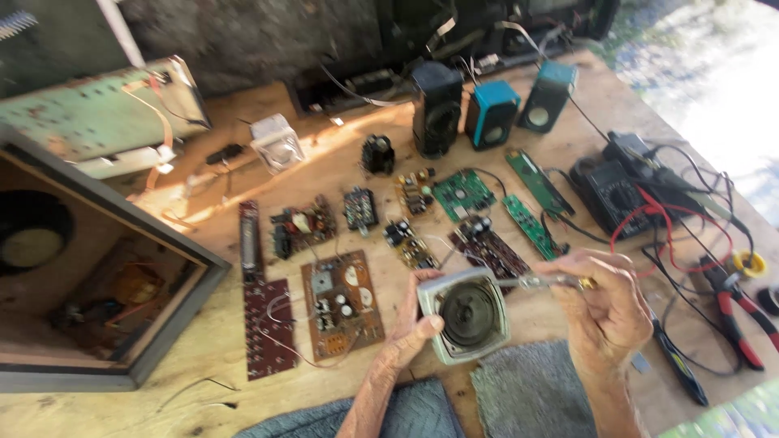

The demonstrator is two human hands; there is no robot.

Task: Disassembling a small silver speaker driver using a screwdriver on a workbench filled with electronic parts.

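Grip first: left hand [410,324] is wrapped around the side of a small square grey speaker unit with a dark round cone [465,315], thumb on its front edge, holding it up just above the wooden tabletop [203,405] near the person's lap. Right hand [604,304] is pinched tight on a thin metal-shafted tool [545,281], and its tip touches the speaker's upper right corner. Going big to small for the rest: a large open wooden speaker cabinet with a grey frame [97,268] sits on the far left, with a long pale green metal chassis [97,113] behind it. A black multimeter with red and black leads [621,191] is over on the right. Toward the back stand a tall black speaker [436,107] and two small blue-fronted speakers [492,112], side by side. Spread in the middle are loose boards: a brown circuit board with silver parts [342,304] just left of the held speaker, a long dark red perforated board [268,324] beside that, and green circuit boards [462,193] further back. Red-handled pliers [738,316] lie at the right edge, well apart from both hands, next to a small yellow roll [751,263].
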